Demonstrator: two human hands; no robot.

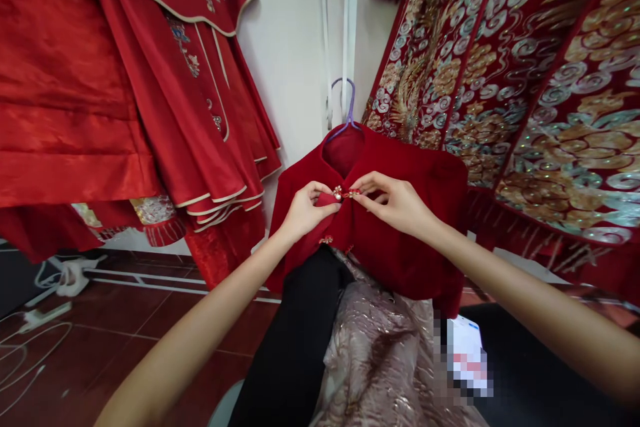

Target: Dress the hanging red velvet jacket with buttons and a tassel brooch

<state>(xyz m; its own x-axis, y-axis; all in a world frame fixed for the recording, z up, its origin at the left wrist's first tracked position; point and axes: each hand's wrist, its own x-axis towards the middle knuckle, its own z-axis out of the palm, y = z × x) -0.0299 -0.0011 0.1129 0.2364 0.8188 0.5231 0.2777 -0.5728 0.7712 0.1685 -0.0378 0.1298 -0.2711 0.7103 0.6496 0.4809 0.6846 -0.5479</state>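
Holding: two bare hands meet at the neck of a dark red velvet jacket that hangs on a thin purple wire hanger.
Left hand: the left hand is curled at the jacket's collar, its grip pressed together on the left edge of the red cloth, just beside the clasp.
Right hand: the right hand has its grip pinching the small gold clasp with a pearl; thumb and first finger are tight on it.
Clasp: it sits at the front of the jacket's neck, right between the two hands.
Second clasp: a small gold flower button sits lower on the jacket front, below the left hand.
Jacket place: it hangs in front of the white wall, in the middle, with the front flaps partly open at the bottom.
Under the jacket: a shiny pale pink patterned cloth lies below the jacket, and a black cloth lies just left of the pink one.
Left of the jacket: bright red satin robes with cream trim hang close by.
Right of the jacket: a long red cloth sewn with gold and silver clouds hangs close by.
Floor: dark red tiles lie below and left of the jacket, with white cables on them.
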